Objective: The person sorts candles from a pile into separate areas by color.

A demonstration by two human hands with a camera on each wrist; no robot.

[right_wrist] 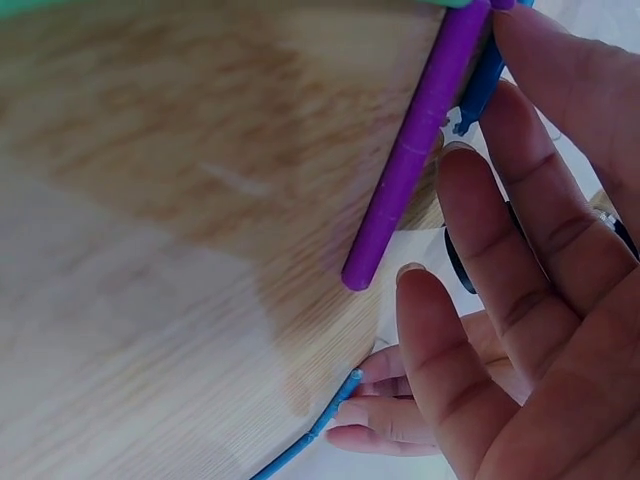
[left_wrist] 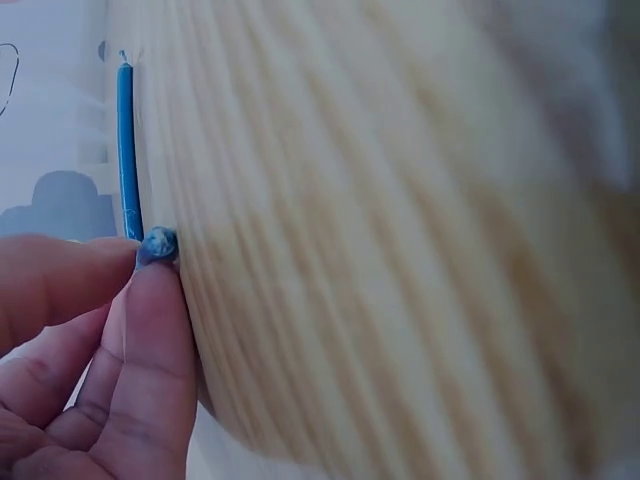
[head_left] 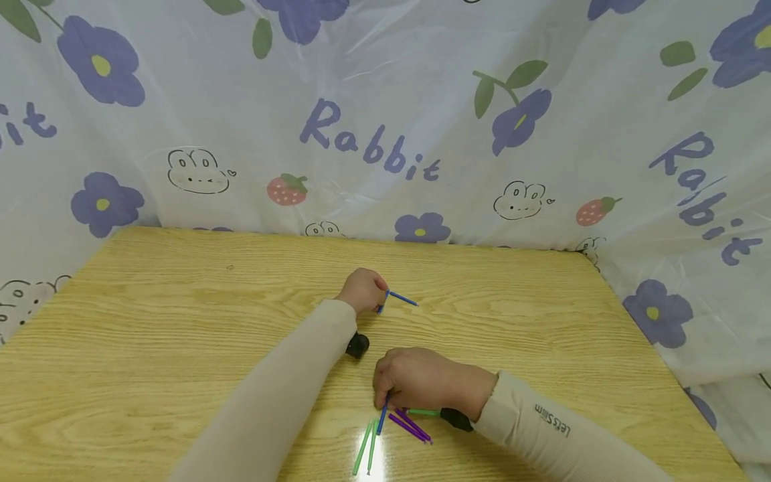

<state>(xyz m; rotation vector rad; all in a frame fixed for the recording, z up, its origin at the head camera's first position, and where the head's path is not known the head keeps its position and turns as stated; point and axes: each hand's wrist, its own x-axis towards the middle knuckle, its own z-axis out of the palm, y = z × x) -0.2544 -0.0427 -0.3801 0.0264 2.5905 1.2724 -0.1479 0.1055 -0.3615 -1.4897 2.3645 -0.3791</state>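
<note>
I see one blue candle (head_left: 403, 298) lying just right of the left hand (head_left: 361, 291), toward the far side of the table (head_left: 181, 348). I have the left arm (head_left: 283, 388) stretched far, the right arm (head_left: 560, 428) angled in from the near right. My left hand pinches a second blue candle (head_left: 381, 308); my right hand (head_left: 415, 378) pinches a third blue candle (head_left: 382, 420), near green candles (head_left: 363, 448) and purple candles (head_left: 409, 428).

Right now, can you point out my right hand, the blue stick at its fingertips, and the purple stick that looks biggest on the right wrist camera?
Right hand (head_left: 412, 377): head view, back of the hand.
Blue stick (head_left: 382, 419): head view, middle of its visible length.
Purple stick (right_wrist: 409, 152): right wrist view, middle of its shaft.
</note>
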